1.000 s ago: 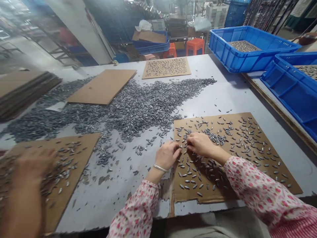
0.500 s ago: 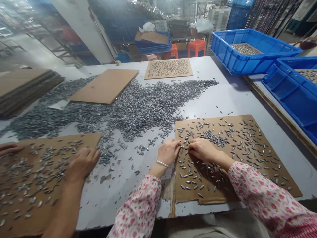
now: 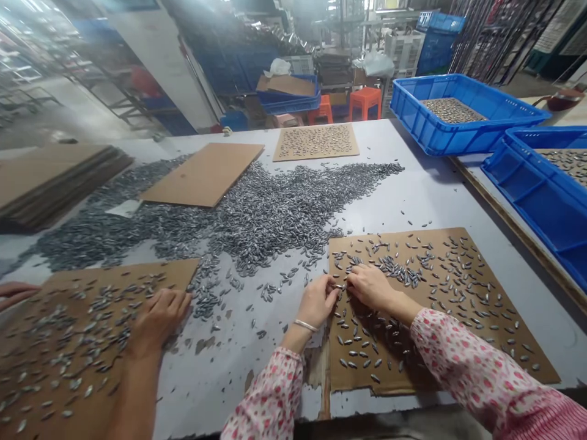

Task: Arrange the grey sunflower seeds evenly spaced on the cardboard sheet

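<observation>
At the left edge of a cardboard sheet (image 3: 458, 360), my left hand (image 3: 317, 300) pinches a small grey spindle-shaped metal piece (image 3: 339, 286) between thumb and fingertips. Just to its right, my right hand (image 3: 370, 286) is closed over the sheet with its fingertips bent down, close to that piece. What those fingertips hold, if anything, is hidden. Similar metal pieces lie spread over the sheet, with a small heap (image 3: 403, 272) beyond my right hand.
A large pile of metal pieces (image 3: 275, 214) covers the table middle. At left, a co-worker's hand (image 3: 160, 315) rests over another cardboard sheet (image 3: 177, 270). Blue crates (image 3: 431, 131) stand at right, a cardboard stack (image 3: 59, 177) at far left. A filled sheet (image 3: 316, 142) lies at the back.
The view has tilted up a little, so the table sits lower in the picture. My two hands stay close together at the sheet's left edge; the metal piece in my left fingers now shows more clearly.
</observation>
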Action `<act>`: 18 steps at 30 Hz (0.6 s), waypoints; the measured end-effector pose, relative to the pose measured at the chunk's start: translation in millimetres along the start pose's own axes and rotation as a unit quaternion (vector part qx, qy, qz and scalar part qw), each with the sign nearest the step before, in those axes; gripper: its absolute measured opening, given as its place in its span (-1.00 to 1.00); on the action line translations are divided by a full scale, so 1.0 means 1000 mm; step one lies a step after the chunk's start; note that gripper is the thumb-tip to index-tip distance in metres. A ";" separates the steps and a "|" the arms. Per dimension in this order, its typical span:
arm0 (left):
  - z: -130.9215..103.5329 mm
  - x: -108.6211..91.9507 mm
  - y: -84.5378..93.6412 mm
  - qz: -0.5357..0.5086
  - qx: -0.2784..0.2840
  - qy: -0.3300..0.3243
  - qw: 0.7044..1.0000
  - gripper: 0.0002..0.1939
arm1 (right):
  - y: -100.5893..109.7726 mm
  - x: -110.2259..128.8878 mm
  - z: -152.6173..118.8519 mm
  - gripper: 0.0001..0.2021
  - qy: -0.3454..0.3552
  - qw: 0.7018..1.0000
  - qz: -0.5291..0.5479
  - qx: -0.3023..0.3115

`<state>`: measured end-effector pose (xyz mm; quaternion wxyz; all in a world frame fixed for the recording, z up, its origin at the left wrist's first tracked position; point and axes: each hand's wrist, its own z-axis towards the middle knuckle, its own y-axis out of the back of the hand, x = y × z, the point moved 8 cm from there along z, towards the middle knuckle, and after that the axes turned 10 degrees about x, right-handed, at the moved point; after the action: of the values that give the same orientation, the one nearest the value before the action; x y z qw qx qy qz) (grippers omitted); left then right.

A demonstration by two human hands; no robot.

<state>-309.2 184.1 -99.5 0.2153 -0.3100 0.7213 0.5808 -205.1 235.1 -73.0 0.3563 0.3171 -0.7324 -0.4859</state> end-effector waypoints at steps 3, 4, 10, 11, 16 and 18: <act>-0.003 -0.003 0.003 -0.007 -0.016 -0.018 1.000 -0.88 | 0.002 -0.005 -0.003 -0.86 -0.002 1.000 0.014 -0.001; -0.004 -0.005 0.004 0.001 -0.020 -0.023 1.000 -0.89 | 0.001 -0.007 -0.004 -0.86 -0.003 1.000 0.016 -0.001; -0.007 -0.010 0.000 0.002 -0.007 -0.027 1.000 -0.91 | -0.002 -0.015 -0.003 -0.84 0.022 0.996 0.078 0.042; -0.006 -0.009 0.000 -0.008 -0.006 -0.025 1.000 -0.91 | -0.001 -0.020 0.001 -0.84 0.013 0.995 0.097 0.037; 0.006 -0.008 0.016 -0.020 -0.064 -0.024 0.997 -0.86 | 0.003 -0.041 0.034 -0.84 -0.018 0.993 0.118 -0.008; 0.018 -0.011 0.020 -0.005 -0.073 -0.038 0.997 -0.82 | 0.007 -0.040 0.049 -0.81 0.002 0.995 0.097 -0.012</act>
<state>-315.9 206.5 -82.0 0.2219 -0.3060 0.6666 0.6424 -225.3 293.3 -88.5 0.4072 0.2410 -0.7531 -0.4572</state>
